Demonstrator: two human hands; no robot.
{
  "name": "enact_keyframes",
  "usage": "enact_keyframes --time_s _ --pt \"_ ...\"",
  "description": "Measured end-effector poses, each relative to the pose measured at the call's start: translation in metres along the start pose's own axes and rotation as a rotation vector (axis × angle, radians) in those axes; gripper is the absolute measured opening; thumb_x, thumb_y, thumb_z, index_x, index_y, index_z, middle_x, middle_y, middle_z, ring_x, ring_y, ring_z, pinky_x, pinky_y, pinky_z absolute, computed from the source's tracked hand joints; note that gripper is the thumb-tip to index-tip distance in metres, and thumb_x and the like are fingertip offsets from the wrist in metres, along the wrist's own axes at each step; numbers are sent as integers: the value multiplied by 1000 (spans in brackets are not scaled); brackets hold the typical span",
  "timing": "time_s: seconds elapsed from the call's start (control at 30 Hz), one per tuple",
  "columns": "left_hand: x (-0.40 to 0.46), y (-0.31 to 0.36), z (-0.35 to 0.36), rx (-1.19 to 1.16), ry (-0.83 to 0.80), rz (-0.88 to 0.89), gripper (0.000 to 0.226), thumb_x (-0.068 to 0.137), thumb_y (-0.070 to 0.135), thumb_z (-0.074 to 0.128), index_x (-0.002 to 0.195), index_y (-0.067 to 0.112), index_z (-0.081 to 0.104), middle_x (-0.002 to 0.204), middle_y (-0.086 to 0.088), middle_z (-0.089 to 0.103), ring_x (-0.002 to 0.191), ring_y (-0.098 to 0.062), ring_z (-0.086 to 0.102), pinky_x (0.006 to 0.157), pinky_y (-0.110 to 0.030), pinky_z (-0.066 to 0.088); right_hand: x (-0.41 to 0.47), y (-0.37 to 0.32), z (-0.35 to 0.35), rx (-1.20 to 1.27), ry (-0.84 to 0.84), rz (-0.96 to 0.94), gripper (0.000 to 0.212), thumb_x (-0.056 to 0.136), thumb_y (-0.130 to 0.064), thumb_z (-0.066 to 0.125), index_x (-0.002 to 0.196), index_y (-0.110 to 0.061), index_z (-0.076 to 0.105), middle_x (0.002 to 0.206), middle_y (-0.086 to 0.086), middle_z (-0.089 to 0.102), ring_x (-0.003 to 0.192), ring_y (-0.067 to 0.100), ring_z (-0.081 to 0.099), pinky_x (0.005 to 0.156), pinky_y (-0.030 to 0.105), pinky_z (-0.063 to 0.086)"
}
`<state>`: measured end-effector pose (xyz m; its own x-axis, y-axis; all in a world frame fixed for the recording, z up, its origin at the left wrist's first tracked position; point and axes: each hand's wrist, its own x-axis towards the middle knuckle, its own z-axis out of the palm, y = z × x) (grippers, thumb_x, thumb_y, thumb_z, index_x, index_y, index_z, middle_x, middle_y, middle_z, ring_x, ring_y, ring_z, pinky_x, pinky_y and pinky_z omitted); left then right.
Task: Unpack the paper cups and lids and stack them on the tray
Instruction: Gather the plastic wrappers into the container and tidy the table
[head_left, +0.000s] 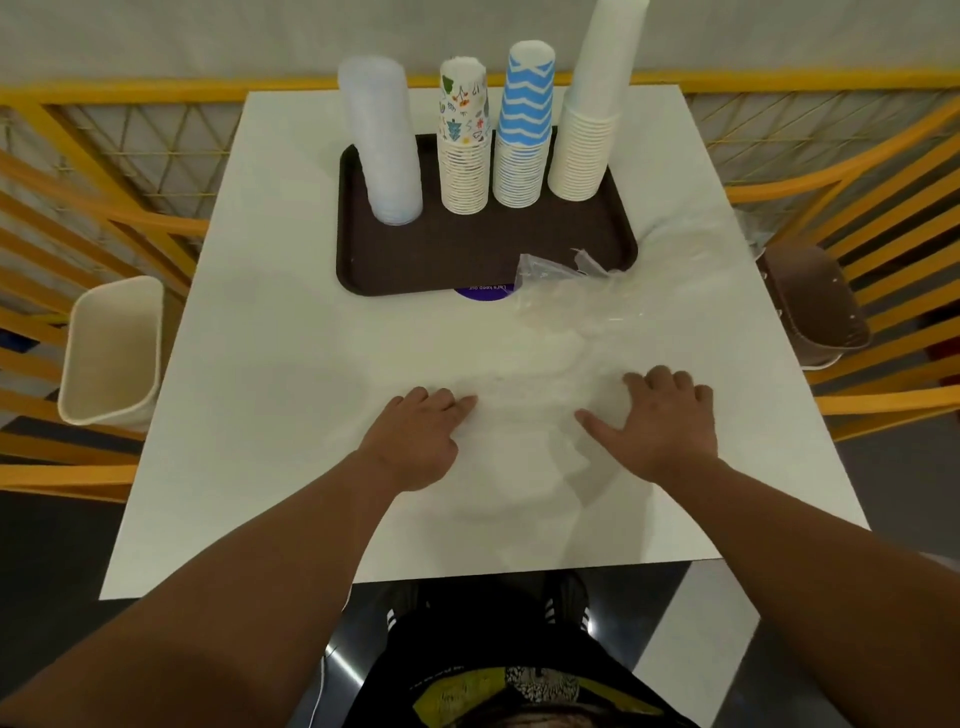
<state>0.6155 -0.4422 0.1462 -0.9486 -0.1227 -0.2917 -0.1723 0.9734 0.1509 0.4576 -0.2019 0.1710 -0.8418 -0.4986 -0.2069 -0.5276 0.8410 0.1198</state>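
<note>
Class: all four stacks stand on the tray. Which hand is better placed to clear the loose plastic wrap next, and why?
Probably the right hand. The plastic wrap trails from the tray's near right corner toward that hand. The left hand only touches its left edge.

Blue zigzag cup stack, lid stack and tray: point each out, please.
blue zigzag cup stack (524, 104), head view, on the top cup's patterned wall.
lid stack (384, 135), head view, mid-height on its side.
tray (467, 254), head view, bare near floor.
</note>
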Motion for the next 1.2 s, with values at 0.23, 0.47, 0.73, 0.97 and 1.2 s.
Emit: enact_keyframes --time_s 0.23,0.47,0.73,0.97,1.2 --pt "0 -4 2 -14 -9 45 61 95 22 39 154 28 25 131 3 46 111 -23 42 99 -33 35 -12 -55 20 249 9 -672 66 92 -49 45 150 -20 36 155 4 37 144 26 32 115 40 24" --pt "-26 -21 14 -153 212 76 45 93 29 35 114 9 69 101 -4 66 96 -27 57 91 -40 51 -9 -30 37 394 254 -567 24 91 -24 58 94 -6 74 93 11 72 85 34 66 77 40 56" --pt "-2 -13 -1 -399 244 -232 29 100 16 44 128 10 50 114 -11 59 95 -31 59 78 -32 44 25 -51 6 436 -20 -36 36 102 -42 40 91 -11 55 75 8 55 75 35 57 63 34 43" --pt "9 -1 2 -94 301 -65 47 93 5 50 139 16 50 152 -9 38 135 -32 39 110 -42 33 38 -57 10 342 -99 20 34 99 -49 42 91 -19 55 81 5 57 77 28 55 66 31 42" --pt "10 9 17 -23 -27 36 51 107 29 17 156 29 2 163 10 -8 150 -15 -13 121 -35 -9 46 -26 5 97 14 156 37 101 -47 33 107 -20 58 99 8 64 100 30 55 88 42 35"
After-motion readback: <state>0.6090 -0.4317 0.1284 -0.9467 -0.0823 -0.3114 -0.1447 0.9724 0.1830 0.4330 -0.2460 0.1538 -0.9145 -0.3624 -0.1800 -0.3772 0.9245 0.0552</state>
